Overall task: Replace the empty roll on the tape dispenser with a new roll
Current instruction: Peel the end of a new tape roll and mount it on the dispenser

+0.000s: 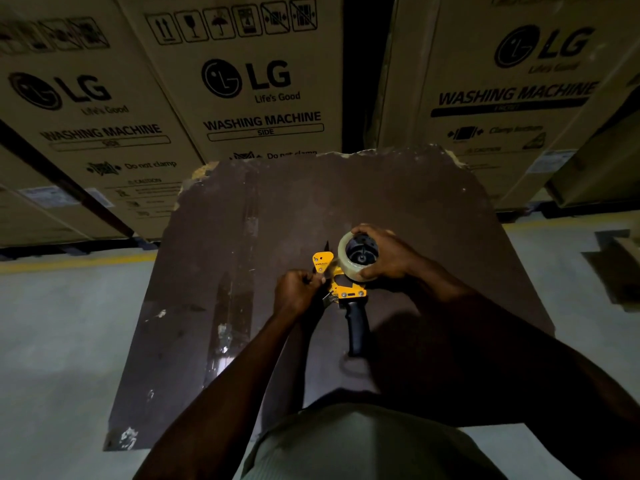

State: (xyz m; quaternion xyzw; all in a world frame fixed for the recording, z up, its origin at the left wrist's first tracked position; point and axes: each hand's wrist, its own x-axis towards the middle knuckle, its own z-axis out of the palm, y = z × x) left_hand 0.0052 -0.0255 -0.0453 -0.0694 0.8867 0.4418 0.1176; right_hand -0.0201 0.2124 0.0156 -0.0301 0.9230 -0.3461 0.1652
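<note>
A yellow tape dispenser (348,292) with a black handle lies on a dark brown table (242,271), handle toward me. A roll of clear tape (346,261) sits on the dispenser's black hub. My right hand (384,254) wraps around the roll from the right, fingers over its top and bottom edges. My left hand (296,294) is closed at the dispenser's front, beside the yellow flap, pinching something small there; what it pinches I cannot make out. A faint pale ring (355,367), possibly an empty core, lies just below the handle in shadow.
Large cardboard washing machine boxes (249,88) stand stacked behind the table. The table's far edge is chipped and its top is scuffed. Grey floor (52,341) with a yellow line lies on both sides. The light is dim.
</note>
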